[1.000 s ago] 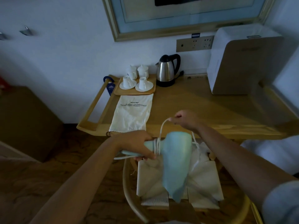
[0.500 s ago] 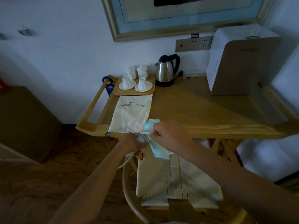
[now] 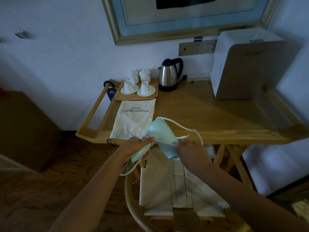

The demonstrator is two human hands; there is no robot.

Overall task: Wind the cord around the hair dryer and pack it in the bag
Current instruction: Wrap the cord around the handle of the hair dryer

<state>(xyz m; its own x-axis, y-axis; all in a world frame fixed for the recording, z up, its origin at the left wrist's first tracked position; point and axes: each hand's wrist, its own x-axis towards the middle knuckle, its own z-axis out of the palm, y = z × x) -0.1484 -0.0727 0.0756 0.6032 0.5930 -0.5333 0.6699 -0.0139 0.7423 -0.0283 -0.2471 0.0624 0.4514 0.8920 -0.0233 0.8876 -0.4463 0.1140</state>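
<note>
The white drawstring bag [image 3: 133, 119] lies flat on the wooden counter [image 3: 209, 114], below the tray of cups [image 3: 137, 88]. The left hand [image 3: 135, 146] has its fingers wrapped round the mint hair dryer [image 3: 163, 136] handle, held just in front of the counter edge. A white cord [image 3: 178, 125] loops over the dryer's body. The right hand [image 3: 192, 153], fingers curled, pinches that cord beside the nozzle.

The dryer [image 3: 164, 139] handle is mostly covered by the left hand [image 3: 136, 146]. The right hand's [image 3: 192, 152] fingertips are hidden behind the barrel, so its hold on the cord [image 3: 189, 131] cannot be judged. The frame [image 3: 184, 33] is cut off at the top edge. The bag's [image 3: 133, 119] print is too small to be read.
</note>
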